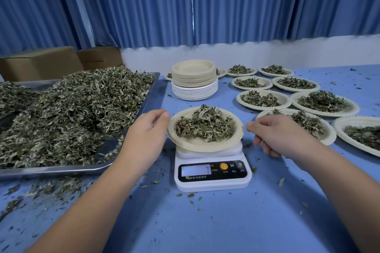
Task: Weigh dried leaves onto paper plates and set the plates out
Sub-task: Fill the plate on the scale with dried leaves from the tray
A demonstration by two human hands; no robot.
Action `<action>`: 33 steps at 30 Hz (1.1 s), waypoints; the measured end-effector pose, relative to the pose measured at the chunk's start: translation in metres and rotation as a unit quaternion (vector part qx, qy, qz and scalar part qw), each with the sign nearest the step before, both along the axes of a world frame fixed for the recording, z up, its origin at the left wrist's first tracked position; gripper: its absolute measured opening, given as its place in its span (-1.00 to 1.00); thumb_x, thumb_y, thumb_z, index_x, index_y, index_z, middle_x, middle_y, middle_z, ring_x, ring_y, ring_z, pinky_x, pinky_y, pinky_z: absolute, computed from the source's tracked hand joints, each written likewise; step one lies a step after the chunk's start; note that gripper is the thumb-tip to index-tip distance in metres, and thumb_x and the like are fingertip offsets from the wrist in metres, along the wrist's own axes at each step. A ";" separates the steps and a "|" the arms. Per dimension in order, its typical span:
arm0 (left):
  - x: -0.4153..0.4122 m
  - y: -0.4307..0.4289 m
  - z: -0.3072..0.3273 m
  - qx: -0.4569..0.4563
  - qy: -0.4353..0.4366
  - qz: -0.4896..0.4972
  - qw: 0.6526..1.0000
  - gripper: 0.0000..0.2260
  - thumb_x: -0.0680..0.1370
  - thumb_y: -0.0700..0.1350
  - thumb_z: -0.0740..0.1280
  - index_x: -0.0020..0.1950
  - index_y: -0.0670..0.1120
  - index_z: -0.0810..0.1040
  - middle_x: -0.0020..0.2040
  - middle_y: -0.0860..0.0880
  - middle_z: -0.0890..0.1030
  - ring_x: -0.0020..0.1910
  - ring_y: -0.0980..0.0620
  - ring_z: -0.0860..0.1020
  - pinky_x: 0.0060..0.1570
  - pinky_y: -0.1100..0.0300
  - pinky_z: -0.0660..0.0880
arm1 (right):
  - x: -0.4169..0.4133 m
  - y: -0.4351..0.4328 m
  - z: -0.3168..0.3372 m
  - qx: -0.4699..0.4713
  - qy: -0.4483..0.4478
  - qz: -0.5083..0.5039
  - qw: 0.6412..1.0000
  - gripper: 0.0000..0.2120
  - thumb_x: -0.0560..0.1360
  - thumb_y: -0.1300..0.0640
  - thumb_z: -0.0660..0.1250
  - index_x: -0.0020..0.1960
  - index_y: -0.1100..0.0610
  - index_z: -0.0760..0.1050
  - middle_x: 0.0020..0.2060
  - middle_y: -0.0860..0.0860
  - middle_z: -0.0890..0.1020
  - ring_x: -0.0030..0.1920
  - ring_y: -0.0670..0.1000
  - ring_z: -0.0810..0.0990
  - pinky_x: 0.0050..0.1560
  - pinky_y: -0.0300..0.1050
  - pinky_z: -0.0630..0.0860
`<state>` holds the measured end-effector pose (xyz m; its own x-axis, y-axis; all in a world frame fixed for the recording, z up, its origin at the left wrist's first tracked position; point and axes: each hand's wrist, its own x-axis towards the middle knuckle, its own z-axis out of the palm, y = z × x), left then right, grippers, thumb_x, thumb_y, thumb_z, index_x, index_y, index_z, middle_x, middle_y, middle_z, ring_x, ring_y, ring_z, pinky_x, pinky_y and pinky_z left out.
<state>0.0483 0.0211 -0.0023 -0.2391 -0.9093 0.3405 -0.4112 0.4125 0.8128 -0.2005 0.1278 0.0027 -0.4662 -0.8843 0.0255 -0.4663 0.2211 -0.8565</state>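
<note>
Two hands flank the paper plate (197,146) of dried leaves (205,125) on the scale (212,183). Beside the tray (61,169), the left hand (147,131) has loosely curled, empty fingers (163,114) just at the plate's rim. The right hand (281,135), likewise curled and empty, sits just off the opposite rim, nearer the filled plates (265,107) on the table (205,222).

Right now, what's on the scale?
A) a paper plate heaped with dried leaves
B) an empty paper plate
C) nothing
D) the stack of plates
A: the paper plate, heaped with dried leaves, sits on the white scale; the plate stack stands farther back.
</note>
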 end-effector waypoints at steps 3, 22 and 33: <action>-0.003 -0.005 -0.005 0.079 0.049 -0.008 0.996 -0.71 0.61 0.13 0.18 0.29 0.11 0.50 0.21 0.14 0.55 0.21 0.10 0.50 0.30 -0.01 0.40 | 0.009 -0.003 -0.004 -0.021 -0.043 0.004 0.999 -0.75 0.57 -0.03 0.28 -0.13 0.13 0.57 -0.45 -0.01 0.62 -0.55 -0.01 0.44 -0.56 -0.22 0.34; -0.006 0.011 0.004 0.132 0.227 -0.080 0.962 -0.83 0.62 0.01 0.23 0.03 0.07 0.63 -0.03 0.12 0.69 -0.03 0.06 0.64 -0.10 0.08 0.48 | 0.026 0.024 0.000 -0.099 -0.261 0.001 0.960 -0.87 0.56 0.33 0.24 -0.05 0.38 0.53 -0.45 0.08 0.49 -0.50 -0.03 0.42 -0.54 -0.21 0.30; -0.033 0.054 0.012 0.163 0.274 -0.219 0.922 -0.74 0.55 -0.07 0.24 0.14 -0.15 0.61 0.07 -0.08 0.68 -0.08 0.01 0.63 -0.11 0.09 0.51 | 0.001 0.097 0.012 -0.153 -0.299 -0.044 0.941 -0.85 0.55 0.34 0.24 -0.08 0.28 0.59 -0.45 0.06 0.47 -0.49 -0.03 0.41 -0.55 -0.23 0.31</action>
<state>0.0152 0.0751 0.0097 -0.4810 -0.8419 0.2446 0.2458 0.1383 0.9594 -0.1998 0.2245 0.0144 -0.5493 -0.8354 -0.0174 0.1279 -0.0635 -0.9898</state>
